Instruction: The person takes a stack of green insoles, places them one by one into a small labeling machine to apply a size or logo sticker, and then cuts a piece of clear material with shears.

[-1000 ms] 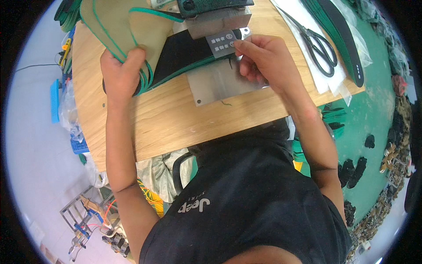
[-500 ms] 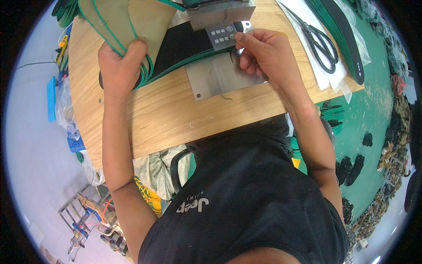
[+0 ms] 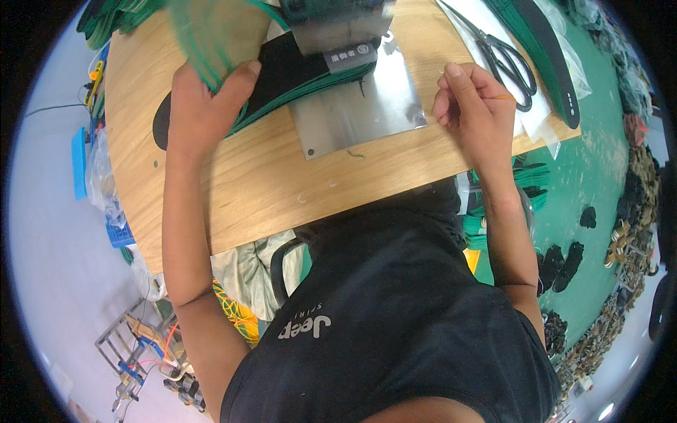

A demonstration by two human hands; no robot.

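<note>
My left hand (image 3: 208,106) is closed on a bundle of tan insoles (image 3: 229,32) with green edges, blurred by motion. Beneath it lies a stack of black insoles (image 3: 278,70) with green edges, reaching right onto a shiny metal plate (image 3: 328,127). A metal press block (image 3: 338,32) stands over the stack's right end. A greyish film strip with white print (image 3: 350,58) lies on the top insole, partly beneath the block. My right hand (image 3: 476,106) is raised right of the plate, thumb and fingers pinched together; whatever they may hold is hidden.
Black-handled scissors (image 3: 511,67) lie on white sheets at the right of the wooden table (image 3: 261,204). More black insoles (image 3: 546,63) rest beside them. A green thread (image 3: 356,154) lies before the plate. Another green-edged pile (image 3: 116,21) sits at the far left.
My right hand has left the film strip and moved right, off the plate. The press block now covers more of the strip. My left hand has shifted slightly right with the tan insoles.
</note>
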